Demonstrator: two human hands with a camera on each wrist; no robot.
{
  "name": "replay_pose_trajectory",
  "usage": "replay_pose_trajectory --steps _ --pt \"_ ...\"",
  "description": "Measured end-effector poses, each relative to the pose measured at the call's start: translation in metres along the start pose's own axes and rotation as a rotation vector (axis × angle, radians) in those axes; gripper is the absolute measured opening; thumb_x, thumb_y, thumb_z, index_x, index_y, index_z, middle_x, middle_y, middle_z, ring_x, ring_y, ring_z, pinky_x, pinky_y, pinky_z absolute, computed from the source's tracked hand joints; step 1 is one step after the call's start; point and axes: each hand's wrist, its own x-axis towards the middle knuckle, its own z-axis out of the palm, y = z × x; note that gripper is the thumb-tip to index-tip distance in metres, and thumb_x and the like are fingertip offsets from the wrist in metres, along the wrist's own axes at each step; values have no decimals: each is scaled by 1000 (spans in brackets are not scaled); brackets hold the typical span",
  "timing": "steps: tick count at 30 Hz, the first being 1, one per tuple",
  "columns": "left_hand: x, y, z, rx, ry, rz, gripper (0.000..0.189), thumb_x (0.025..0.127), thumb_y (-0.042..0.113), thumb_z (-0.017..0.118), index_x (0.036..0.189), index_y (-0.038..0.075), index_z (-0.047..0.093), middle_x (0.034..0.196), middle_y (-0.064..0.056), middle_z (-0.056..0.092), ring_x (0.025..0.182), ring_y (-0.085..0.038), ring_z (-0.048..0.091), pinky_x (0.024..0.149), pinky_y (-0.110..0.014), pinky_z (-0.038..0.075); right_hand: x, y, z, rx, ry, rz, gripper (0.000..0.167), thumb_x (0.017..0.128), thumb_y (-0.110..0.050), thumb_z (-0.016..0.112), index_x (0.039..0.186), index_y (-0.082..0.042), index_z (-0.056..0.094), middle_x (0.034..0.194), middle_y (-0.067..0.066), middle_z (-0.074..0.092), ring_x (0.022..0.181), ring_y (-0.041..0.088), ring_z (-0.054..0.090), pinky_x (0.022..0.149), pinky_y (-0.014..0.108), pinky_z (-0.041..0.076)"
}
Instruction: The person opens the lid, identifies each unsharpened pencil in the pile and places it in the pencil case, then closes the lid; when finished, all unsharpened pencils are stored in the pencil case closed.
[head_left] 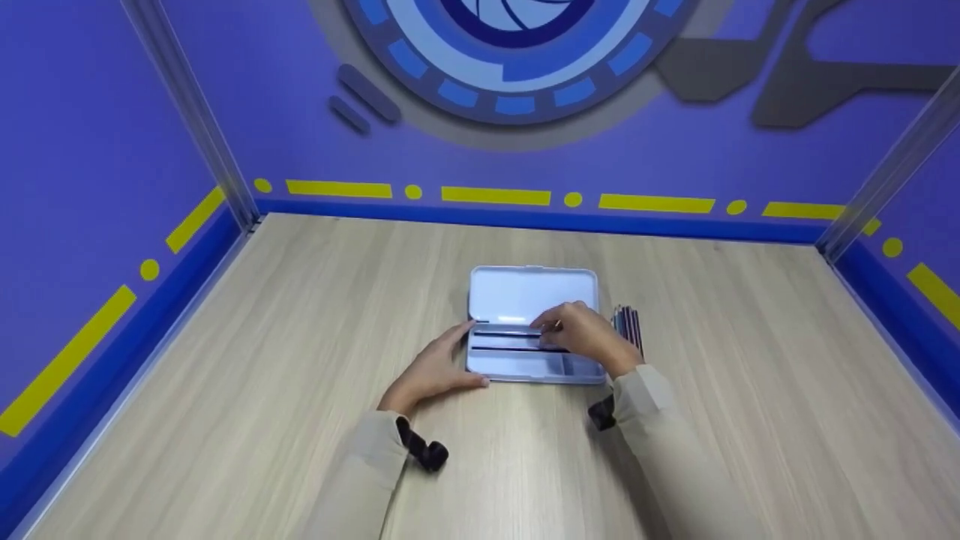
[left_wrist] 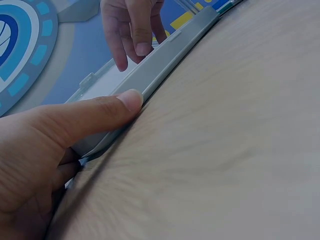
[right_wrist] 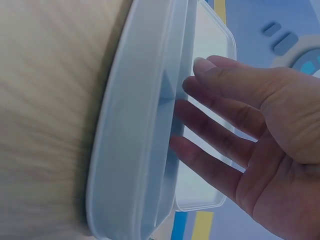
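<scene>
A white pencil case (head_left: 517, 366) lies with its lid (head_left: 525, 289) raised at the back. Two thin dark lengths (head_left: 506, 349), pencil-like, run along its inside. My left hand (head_left: 435, 367) holds the case at its left end, thumb pressed to the front wall in the left wrist view and the other fingers mostly hidden behind. Over the case's right part, my right hand (head_left: 581, 334) reaches in with fingers pointing down. The right wrist view shows its fingers (right_wrist: 215, 130) loosely bent and spread at the compartments, with nothing visible between them.
Several dark pencils (head_left: 628, 330) lie side by side on the wooden table (head_left: 300, 315), just right of the case. Blue panels (head_left: 675, 165) wall in the table at the back and both sides. A small divider (right_wrist: 167, 87) splits the case's front compartment.
</scene>
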Motion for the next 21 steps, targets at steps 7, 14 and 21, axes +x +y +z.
replay_pose_trajectory --steps 7,14,21 --pt "1 0 -1 10 5 21 102 67 35 87 151 16 31 156 -13 31 145 -32 26 119 -47 22 -1 2 -4 -5 11 3 24 84 -2 69 107 -7 74 94 6 74 80 14 64 78 36 58" --pt "0 0 -1 4 0 24 103 67 36 87 152 16 30 156 -13 30 145 -31 25 120 -47 21 -11 10 -15 0 41 34 25 88 -5 66 111 -6 72 100 8 73 87 19 64 82 38 58" --pt "1 0 -1 12 2 27 103 68 38 86 151 16 30 156 -12 30 145 -30 25 120 -46 22 -28 32 -30 2 129 32 26 88 -3 65 113 0 70 102 15 72 91 26 67 78 41 58"
